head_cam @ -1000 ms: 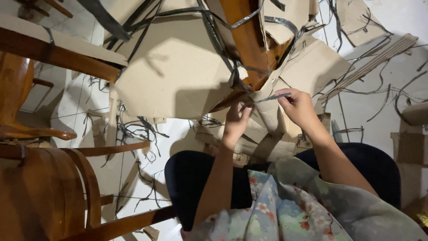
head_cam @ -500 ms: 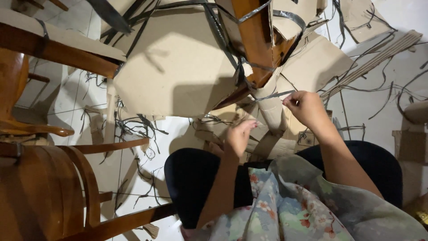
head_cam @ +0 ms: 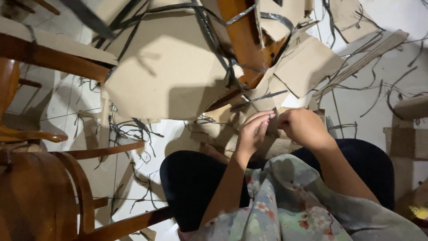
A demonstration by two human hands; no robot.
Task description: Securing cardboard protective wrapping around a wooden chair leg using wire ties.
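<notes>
L hand (head_cam: pixel 254 131) & R hand (head_cam: pixel 303 127) close together over the lap, both pinching a small cardboard scrap (head_cam: pixel 273 124) between fingertips. Scrap sits just below a dark plastic strap (head_cam: pixel 258 98) on the cardboard-wrapped wooden chair (head_cam: pixel 240 40). Floor (head_cam: pixel 379 80) littered w/ straps.

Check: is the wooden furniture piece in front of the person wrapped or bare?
Partly wrapped: cardboard sheets and dark straps cover the wooden piece, bare wood showing between.

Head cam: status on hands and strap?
Left hand and right hand pinch grey strap together over lap. Cardboard-wrapped wooden chair ahead. Loose straps litter floor.
</notes>
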